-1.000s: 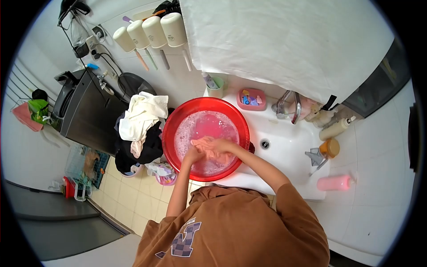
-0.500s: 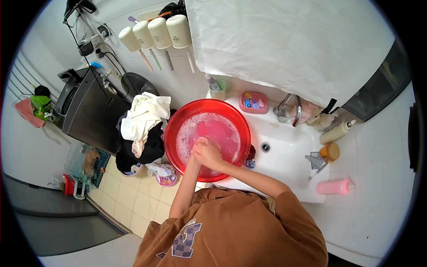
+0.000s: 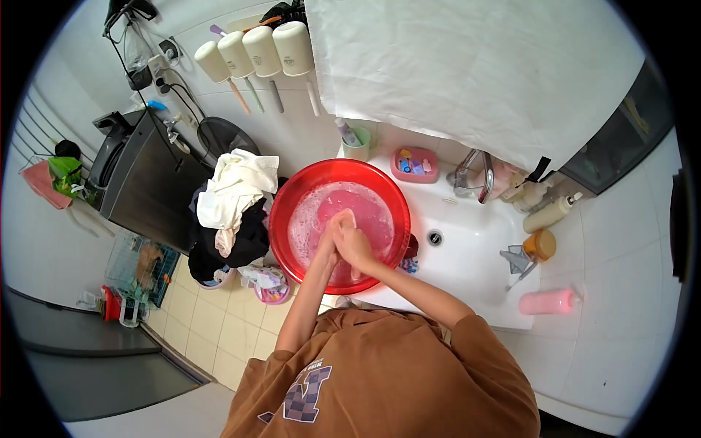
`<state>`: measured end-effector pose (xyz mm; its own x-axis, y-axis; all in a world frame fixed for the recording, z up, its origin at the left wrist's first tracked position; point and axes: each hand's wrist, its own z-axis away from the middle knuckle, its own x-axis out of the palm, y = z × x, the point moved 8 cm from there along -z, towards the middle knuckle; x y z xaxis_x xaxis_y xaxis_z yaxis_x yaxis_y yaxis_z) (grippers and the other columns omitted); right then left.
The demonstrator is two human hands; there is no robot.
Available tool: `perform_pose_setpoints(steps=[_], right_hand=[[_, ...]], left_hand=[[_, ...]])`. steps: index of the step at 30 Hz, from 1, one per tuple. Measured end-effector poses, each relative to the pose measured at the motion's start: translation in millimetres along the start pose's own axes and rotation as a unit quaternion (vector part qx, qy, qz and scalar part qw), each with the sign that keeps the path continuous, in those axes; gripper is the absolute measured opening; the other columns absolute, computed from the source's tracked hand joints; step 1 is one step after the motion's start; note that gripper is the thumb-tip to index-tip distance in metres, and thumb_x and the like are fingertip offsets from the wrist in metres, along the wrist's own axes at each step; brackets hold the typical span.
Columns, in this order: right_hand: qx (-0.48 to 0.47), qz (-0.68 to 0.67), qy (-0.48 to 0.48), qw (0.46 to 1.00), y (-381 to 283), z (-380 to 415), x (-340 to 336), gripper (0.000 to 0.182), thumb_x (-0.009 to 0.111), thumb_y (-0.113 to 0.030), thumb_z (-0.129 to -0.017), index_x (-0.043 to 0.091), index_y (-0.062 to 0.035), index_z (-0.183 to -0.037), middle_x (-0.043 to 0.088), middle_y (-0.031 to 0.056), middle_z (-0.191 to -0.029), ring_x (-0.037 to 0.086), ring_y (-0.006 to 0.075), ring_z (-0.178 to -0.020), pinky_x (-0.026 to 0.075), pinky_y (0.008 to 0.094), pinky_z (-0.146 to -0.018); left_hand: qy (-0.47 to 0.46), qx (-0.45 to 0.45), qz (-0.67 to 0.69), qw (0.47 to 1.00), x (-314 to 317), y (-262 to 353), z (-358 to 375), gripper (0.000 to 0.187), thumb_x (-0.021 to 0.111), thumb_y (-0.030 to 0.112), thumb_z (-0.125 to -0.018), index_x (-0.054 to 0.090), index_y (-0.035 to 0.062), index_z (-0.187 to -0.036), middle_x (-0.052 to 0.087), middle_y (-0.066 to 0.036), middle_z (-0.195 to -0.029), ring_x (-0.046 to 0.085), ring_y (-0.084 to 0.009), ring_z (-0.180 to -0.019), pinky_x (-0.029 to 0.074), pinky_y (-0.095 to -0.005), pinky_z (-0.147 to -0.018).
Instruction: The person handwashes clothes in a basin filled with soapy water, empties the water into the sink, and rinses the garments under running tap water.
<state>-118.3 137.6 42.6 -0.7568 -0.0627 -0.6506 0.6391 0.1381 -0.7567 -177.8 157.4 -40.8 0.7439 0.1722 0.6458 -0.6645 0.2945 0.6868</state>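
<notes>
Both hands meet over a large red basin (image 3: pixel 281 196) of pinkish, foamy water. My left hand (image 3: pixel 328 242) and my right hand (image 3: pixel 353 246) are pressed together, closed around a small pale pink cloth (image 3: pixel 345 217). Part of the cloth sticks out beyond the fingers; another bit seems to hang below the right hand. What kind of garment it is, I cannot make out. Foam (image 3: pixel 307 219) floats on the water around the hands.
The basin stands on the left of a white sink (image 3: pixel 467 270) with a tap (image 3: pixel 487 179). A pink soap box (image 3: pixel 415 166), a green cup (image 3: pixel 358 146) and a pink bottle (image 3: pixel 548 302) are nearby. Piled clothes (image 3: pixel 237 190) lie left, beside a dark washing machine (image 3: pixel 150 182).
Both hands, still together, have shifted slightly right and up within the basin. More of the pink cloth now shows above the fingers.
</notes>
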Motion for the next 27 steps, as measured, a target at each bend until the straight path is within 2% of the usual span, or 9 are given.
perform_pose_setpoints(steps=[7,11,13,15,17,19,21,25,27], right_hand=[[0.027,-0.086,-0.019,0.996,42.6,-37.0,-8.7,0.036,0.041,-0.032,-0.081,0.058,-0.0010,-0.072,0.056,0.0202,-0.069,0.056,0.0351,-0.069,0.041,0.0419,-0.062],[0.013,-0.038,0.021,0.999,77.0,-49.9,-30.6,0.029,0.042,-0.024,-0.081,0.055,0.0013,-0.083,0.055,0.0230,-0.079,0.055,0.0361,-0.077,0.041,0.0417,-0.070],[0.002,-0.012,0.028,1.000,76.4,-48.0,-33.4,0.030,0.042,-0.023,-0.081,0.052,0.0022,-0.093,0.055,0.0251,-0.084,0.054,0.0377,-0.079,0.041,0.0421,-0.073],[0.123,0.059,-0.014,0.990,94.8,-46.5,-24.5,0.043,0.042,-0.019,-0.079,0.032,0.0011,-0.116,0.044,0.0302,-0.107,0.049,0.0420,-0.090,0.040,0.0439,-0.078],[0.045,0.152,-0.058,0.986,83.8,-38.1,-6.3,0.050,0.044,-0.018,-0.078,0.024,-0.0007,-0.121,0.035,0.0298,-0.115,0.045,0.0436,-0.095,0.038,0.0470,-0.079],[-0.033,0.242,-0.101,0.965,68.6,-25.4,10.2,0.060,0.045,-0.018,-0.077,0.015,-0.0025,-0.125,0.027,0.0295,-0.123,0.041,0.0453,-0.100,0.036,0.0502,-0.081],[-0.136,0.285,-0.290,0.904,49.2,-2.7,39.0,0.066,0.050,-0.020,-0.074,0.015,-0.0030,-0.127,0.015,0.0257,-0.130,0.033,0.0434,-0.109,0.031,0.0560,-0.082],[-0.272,0.361,-0.279,0.847,58.1,-7.3,44.8,0.074,0.056,-0.024,-0.071,0.014,-0.0037,-0.128,0.015,0.0243,-0.130,0.033,0.0418,-0.108,0.027,0.0586,-0.084],[-0.090,0.366,-0.258,0.890,85.0,-25.6,33.1,0.075,0.058,-0.024,-0.069,0.015,-0.0042,-0.128,0.016,0.0236,-0.130,0.033,0.0421,-0.107,0.028,0.0564,-0.086]], left_hand=[[0.095,-0.148,-0.108,0.979,-4.0,16.5,30.8,0.033,0.036,0.036,-0.085,0.052,0.0065,-0.088,0.056,-0.006,-0.083,0.054,-0.0141,-0.065,0.044,-0.0255,-0.051],[0.134,-0.007,-0.327,0.936,-56.7,52.7,23.2,0.035,0.059,0.027,-0.076,0.046,0.0031,-0.097,0.055,-0.009,-0.086,0.053,-0.0145,-0.075,0.044,-0.0264,-0.064],[0.150,0.180,-0.355,0.905,-61.1,80.1,25.8,0.014,0.061,0.016,-0.072,0.049,0.0076,-0.070,0.053,-0.002,-0.068,0.047,-0.0073,-0.060,0.040,-0.0211,-0.053],[0.138,0.181,-0.356,0.906,-70.7,76.0,14.8,0.016,0.062,0.014,-0.068,0.051,0.0035,-0.071,0.054,-0.005,-0.065,0.051,-0.0125,-0.059,0.042,-0.0243,-0.054],[0.137,0.189,-0.570,0.788,-69.6,71.8,4.9,0.024,0.060,0.012,-0.065,0.053,-0.0006,-0.084,0.055,-0.012,-0.069,0.055,-0.0221,-0.061,0.044,-0.0284,-0.056],[0.068,0.111,-0.579,0.805,-76.1,45.9,-11.0,0.035,0.059,0.013,-0.064,0.052,-0.0029,-0.094,0.054,-0.020,-0.081,0.055,-0.0326,-0.073,0.045,-0.0340,-0.065],[0.024,0.177,-0.722,0.668,-47.3,37.2,-2.3,0.033,0.057,0.015,-0.065,0.053,-0.0007,-0.094,0.051,-0.023,-0.090,0.051,-0.0352,-0.084,0.043,-0.0372,-0.073],[-0.050,0.085,-0.734,0.672,-51.5,16.6,2.1,0.042,0.058,0.019,-0.066,0.048,0.0027,-0.103,0.047,-0.024,-0.099,0.049,-0.0356,-0.087,0.041,-0.0394,-0.077],[-0.036,0.044,-0.671,0.739,-68.1,14.8,2.7,0.047,0.057,0.022,-0.068,0.042,0.0040,-0.109,0.046,-0.024,-0.101,0.047,-0.0356,-0.092,0.040,-0.0386,-0.079]])
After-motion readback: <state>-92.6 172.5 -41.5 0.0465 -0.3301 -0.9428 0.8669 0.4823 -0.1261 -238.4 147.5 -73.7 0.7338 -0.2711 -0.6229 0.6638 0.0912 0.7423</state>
